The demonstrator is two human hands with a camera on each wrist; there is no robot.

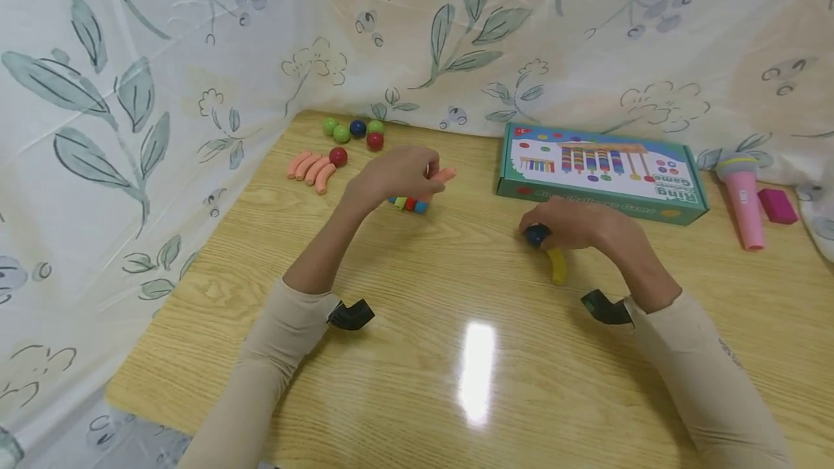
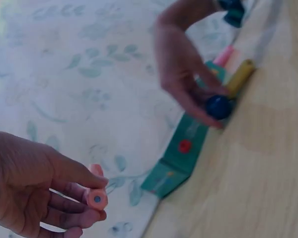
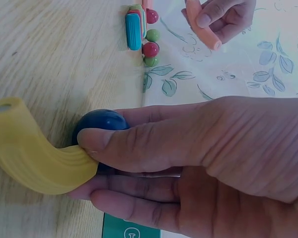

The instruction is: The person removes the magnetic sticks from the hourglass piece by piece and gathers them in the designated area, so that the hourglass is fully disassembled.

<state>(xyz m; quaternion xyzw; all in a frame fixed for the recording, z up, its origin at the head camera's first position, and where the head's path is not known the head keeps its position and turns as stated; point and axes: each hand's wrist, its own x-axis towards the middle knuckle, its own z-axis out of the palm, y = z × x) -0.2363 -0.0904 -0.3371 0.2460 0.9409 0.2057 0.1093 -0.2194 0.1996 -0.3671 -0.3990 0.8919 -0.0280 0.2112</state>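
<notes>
My left hand is raised over the table and pinches a curved orange tube piece, whose holed end shows in the left wrist view. Just below it lie short blue, red and green curved pieces in a row. My right hand rests on the wooden table and grips a dark blue ball together with a curved yellow tube piece. The yellow piece sticks out toward me from under the fingers.
Several orange curved pieces and red, green and blue balls lie at the back left. A green game box sits at the back right, with a pink toy microphone and a magenta block beside it. Floral cloth walls surround the table.
</notes>
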